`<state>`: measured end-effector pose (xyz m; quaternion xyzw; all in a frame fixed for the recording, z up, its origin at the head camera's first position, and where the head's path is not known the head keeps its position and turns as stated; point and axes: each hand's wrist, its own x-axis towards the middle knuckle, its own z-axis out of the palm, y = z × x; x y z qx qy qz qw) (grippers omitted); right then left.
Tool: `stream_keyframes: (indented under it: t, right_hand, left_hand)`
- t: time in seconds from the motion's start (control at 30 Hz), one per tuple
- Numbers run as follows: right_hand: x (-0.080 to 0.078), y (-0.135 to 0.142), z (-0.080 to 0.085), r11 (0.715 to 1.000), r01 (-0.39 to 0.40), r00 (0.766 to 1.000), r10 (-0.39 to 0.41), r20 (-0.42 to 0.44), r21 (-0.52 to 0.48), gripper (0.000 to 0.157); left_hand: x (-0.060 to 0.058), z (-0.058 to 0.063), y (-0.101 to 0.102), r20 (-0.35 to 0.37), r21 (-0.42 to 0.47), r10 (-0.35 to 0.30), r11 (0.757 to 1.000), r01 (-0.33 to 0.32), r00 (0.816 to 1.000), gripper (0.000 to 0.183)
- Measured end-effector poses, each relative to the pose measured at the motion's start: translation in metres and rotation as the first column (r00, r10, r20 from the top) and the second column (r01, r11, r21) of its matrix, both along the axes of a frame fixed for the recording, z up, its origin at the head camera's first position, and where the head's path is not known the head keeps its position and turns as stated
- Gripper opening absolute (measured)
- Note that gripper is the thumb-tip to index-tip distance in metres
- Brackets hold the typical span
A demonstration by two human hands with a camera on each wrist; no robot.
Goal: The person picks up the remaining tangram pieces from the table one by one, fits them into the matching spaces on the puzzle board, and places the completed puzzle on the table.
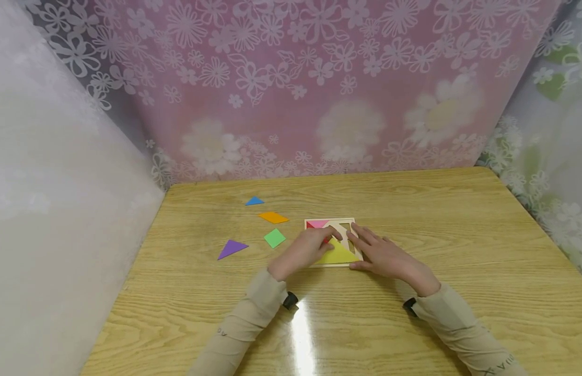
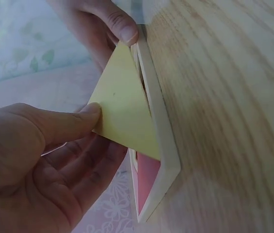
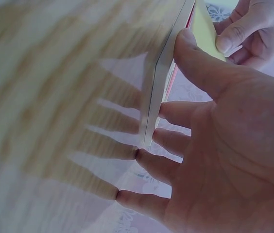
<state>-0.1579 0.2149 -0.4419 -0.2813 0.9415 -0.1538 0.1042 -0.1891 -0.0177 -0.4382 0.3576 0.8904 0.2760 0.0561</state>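
Observation:
My left hand (image 1: 302,251) pinches a yellow triangular tangram piece (image 1: 340,254) between thumb and fingers. In the left wrist view the yellow piece tilts up out of a shallow wooden puzzle tray (image 2: 165,133), one long edge down at the rim. Inside that tray lie a pink piece (image 1: 316,223) and a red piece (image 1: 310,225), partly hidden by the left hand. My right hand (image 1: 385,257) rests with spread fingers at the tray's right side. Its thumb touches the near corner, and some fingertips reach the table, as the right wrist view shows.
Left of the tray, loose on the wooden table (image 1: 437,209), lie a blue triangle (image 1: 255,201), an orange parallelogram (image 1: 274,217), a green square (image 1: 274,238) and a purple triangle (image 1: 232,248). Flowered cloth (image 1: 281,104) hangs behind the table.

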Motion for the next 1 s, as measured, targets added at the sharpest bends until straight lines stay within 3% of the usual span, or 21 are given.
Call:
stream_keyframes:
  t: [0.5, 1.0]
  right_hand:
    - [-0.0010, -0.0020, 0.0007, 1.000, -0.008, 1.000, 0.008, -0.021, 0.008, 0.076]
    - [-0.0006, -0.0018, 0.0001, 1.000, -0.012, 0.999, 0.012, -0.032, 0.004, 0.075]
  left_hand:
    - [0.0012, -0.0061, 0.0019, -0.005, -0.009, 0.071, 0.997, -0.071, 0.997, 0.026]
    - [0.0056, -0.0081, -0.0003, -0.090, -0.160, 0.120, 0.978, -0.133, 0.989, 0.039]
